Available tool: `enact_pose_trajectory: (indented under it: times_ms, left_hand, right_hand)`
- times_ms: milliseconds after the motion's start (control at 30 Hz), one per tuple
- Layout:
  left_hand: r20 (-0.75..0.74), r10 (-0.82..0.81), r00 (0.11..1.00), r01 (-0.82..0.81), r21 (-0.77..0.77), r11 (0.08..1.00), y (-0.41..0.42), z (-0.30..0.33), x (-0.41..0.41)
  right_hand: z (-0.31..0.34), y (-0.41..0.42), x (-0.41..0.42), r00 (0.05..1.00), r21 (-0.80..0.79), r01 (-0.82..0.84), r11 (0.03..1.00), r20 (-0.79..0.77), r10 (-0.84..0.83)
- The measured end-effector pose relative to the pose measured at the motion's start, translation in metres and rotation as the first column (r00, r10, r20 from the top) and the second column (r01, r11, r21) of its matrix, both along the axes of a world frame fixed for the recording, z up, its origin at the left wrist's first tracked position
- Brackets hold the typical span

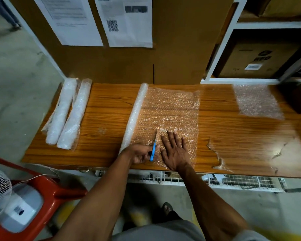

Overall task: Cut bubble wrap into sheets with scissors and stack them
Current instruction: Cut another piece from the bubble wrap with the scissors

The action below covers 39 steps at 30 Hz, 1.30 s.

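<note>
A bubble wrap roll lies on the wooden table, with a clear stretch of unrolled wrap spread to its right. My left hand is shut on blue-handled scissors, whose blades point away from me into the wrap's near edge, just right of the roll. Flat on the wrap beside the blades, fingers spread, rests my right hand. Cut sheets lie in a stack at the table's far right.
Two more bubble wrap rolls lie at the table's left end. A cardboard wall with taped papers backs the table; white shelves with boxes stand at right. A dark box sits by the stack. A fan and red chair are lower left.
</note>
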<state>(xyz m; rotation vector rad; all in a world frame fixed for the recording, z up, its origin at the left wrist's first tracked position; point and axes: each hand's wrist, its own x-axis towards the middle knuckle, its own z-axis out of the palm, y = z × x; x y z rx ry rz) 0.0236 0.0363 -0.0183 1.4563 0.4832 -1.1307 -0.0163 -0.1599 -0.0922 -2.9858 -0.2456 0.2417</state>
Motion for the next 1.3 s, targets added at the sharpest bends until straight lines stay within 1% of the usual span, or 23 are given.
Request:
enact_pose_trajectory:
  times_ms: [133, 267, 367, 533, 733, 867, 1000, 1067, 1233, 1300]
  left_hand:
    - [-0.012, -0.036, 0.999, 0.036, -0.009, 0.999, -0.002, -0.001, 0.008]
    - [-0.002, -0.020, 1.000, 0.020, -0.019, 1.000, -0.003, 0.000, 0.010]
    - [0.012, -0.016, 1.000, 0.016, 0.005, 1.000, -0.002, 0.003, 0.010]
    - [-0.013, 0.013, 1.000, -0.013, -0.006, 1.000, -0.002, 0.003, 0.012]
    - [-0.025, -0.055, 0.998, 0.053, -0.063, 0.997, -0.004, -0.002, 0.017]
    - [0.003, -0.062, 0.998, 0.062, -0.096, 0.993, -0.005, -0.007, 0.026]
    - [-0.025, -0.125, 0.992, 0.123, -0.058, 0.991, -0.006, -0.002, 0.035]
    - [-0.016, -0.147, 0.989, 0.146, -0.064, 0.987, -0.004, -0.005, 0.040]
    - [0.018, -0.118, 0.993, 0.119, -0.074, 0.990, -0.005, 0.002, 0.043]
    - [0.046, -0.075, 0.996, 0.079, -0.075, 0.994, -0.006, 0.006, 0.041]
  right_hand:
    - [0.000, 0.000, -0.001, 1.000, -0.002, -0.005, 1.000, 0.014, 0.005]
    - [-0.001, 0.000, -0.001, 1.000, 0.010, 0.000, 1.000, 0.017, 0.000]
    - [-0.001, 0.000, -0.001, 1.000, 0.008, 0.001, 1.000, 0.021, -0.002]
    - [0.002, -0.001, -0.001, 1.000, 0.002, -0.004, 1.000, 0.015, 0.004]
    - [0.003, -0.002, 0.000, 1.000, 0.006, -0.008, 1.000, -0.014, 0.008]
    - [0.006, -0.003, 0.000, 0.999, 0.014, -0.016, 1.000, -0.027, 0.016]
    - [0.008, -0.003, 0.001, 1.000, 0.061, -0.005, 0.998, -0.024, 0.006]
    - [0.009, -0.002, 0.001, 1.000, 0.063, 0.005, 0.998, -0.023, -0.003]
    - [0.009, -0.001, 0.000, 1.000, 0.042, 0.014, 0.999, -0.020, -0.013]
    - [0.007, -0.001, 0.000, 1.000, 0.039, 0.015, 0.999, -0.019, -0.015]
